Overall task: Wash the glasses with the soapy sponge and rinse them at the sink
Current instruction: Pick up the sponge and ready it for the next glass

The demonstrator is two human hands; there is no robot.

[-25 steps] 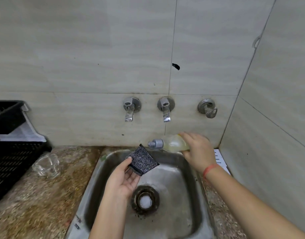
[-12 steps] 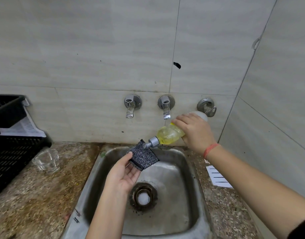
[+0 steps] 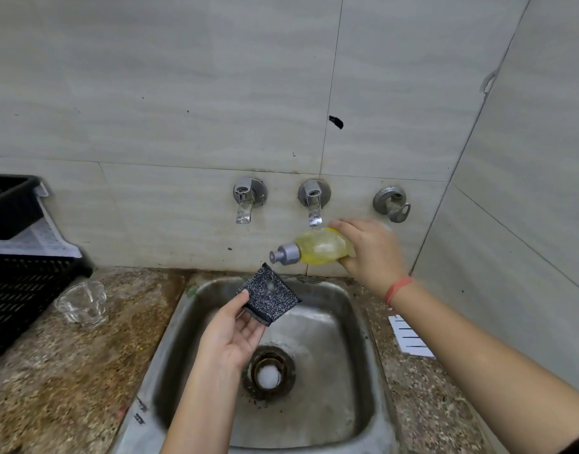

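Sponge [image 3: 271, 298] pinched in my left fingers [image 3: 241, 301]; right fingers [image 3: 347, 228] grip soap bottle [image 3: 320, 249] over sink [image 3: 330, 407]; speckled tabletop [image 3: 68, 371], tiled wall [image 3: 183, 93]; sink label [image 3: 139, 411] unreadable.

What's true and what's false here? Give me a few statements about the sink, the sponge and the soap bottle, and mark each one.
1. The left hand holds the sponge over the sink. True.
2. The right hand tips the soap bottle with its nozzle above the sponge. True.
3. The glass sits inside the basin. False: the glass stands on the counter, left of the sink.
4. The sponge is bright yellow. False: it is dark and speckled; the yellow is the liquid in the soap bottle.
5. A black crate stands at the counter's left edge. True.
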